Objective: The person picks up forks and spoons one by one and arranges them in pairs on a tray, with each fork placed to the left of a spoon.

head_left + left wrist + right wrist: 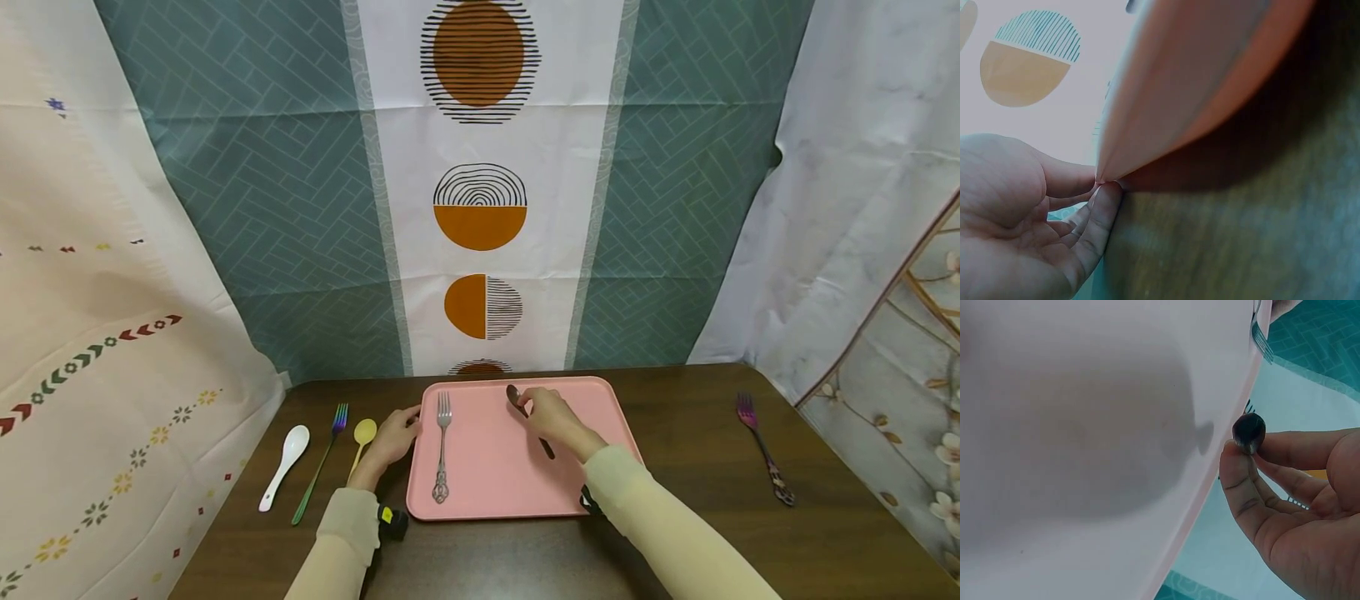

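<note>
A pink rectangular tray point(487, 479) lies on the dark wooden table. My left hand point(392, 437) is at its left edge, and in the left wrist view the thumb and fingertips pinch the tray's rim point(1141, 119). Over the right half of the tray, my right hand point(555, 417) pinches a dark spoon point(513, 394) close below its bowl. In the right wrist view the spoon's bowl point(1249, 431) points toward the camera and a shadow falls on the tray. A silver fork point(441, 454) with an ornate handle lies along the tray's left side, tines away from me.
Left of the tray lie a yellow spoon point(365, 431), partly behind my left hand, a green-handled fork point(328, 454) with bluish tines, and a white spoon point(288, 454). A purple fork point(765, 450) lies far right. Behind the table hangs a patterned cloth point(487, 262).
</note>
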Demonstrator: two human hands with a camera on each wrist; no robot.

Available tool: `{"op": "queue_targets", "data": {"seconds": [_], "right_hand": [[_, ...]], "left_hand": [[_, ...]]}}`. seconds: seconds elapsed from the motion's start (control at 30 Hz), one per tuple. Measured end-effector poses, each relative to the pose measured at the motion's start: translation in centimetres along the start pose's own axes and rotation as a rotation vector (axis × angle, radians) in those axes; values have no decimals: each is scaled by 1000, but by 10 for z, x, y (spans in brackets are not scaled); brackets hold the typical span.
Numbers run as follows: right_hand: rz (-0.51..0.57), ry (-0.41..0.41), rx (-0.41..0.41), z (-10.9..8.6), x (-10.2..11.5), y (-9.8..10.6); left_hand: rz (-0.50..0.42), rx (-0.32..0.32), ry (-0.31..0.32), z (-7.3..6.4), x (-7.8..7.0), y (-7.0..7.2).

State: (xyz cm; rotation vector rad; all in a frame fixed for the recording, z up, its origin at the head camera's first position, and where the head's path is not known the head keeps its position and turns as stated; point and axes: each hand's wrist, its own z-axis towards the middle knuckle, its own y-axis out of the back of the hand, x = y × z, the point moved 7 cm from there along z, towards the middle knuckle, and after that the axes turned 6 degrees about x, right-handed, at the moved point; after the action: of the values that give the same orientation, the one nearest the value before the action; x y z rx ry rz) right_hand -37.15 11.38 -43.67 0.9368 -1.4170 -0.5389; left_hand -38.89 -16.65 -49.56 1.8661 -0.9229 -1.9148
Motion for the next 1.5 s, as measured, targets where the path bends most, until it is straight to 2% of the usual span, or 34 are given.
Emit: {"op": "queue_targets", "data": {"seconds": [0.6, 0.83, 1.17, 1.5], "right_hand": [[10, 37, -2, 2, 22, -19], [35, 53, 32, 1, 31, -31], [2, 114, 29, 0, 51, -45], [-7, 76, 45, 6, 66, -61]], "left_hand": [[9, -4, -16, 0, -2, 0], [6, -4, -24, -1, -3, 1], [15, -15, -39, -2, -3, 1], [7, -8, -34, -2, -6, 2]]}}
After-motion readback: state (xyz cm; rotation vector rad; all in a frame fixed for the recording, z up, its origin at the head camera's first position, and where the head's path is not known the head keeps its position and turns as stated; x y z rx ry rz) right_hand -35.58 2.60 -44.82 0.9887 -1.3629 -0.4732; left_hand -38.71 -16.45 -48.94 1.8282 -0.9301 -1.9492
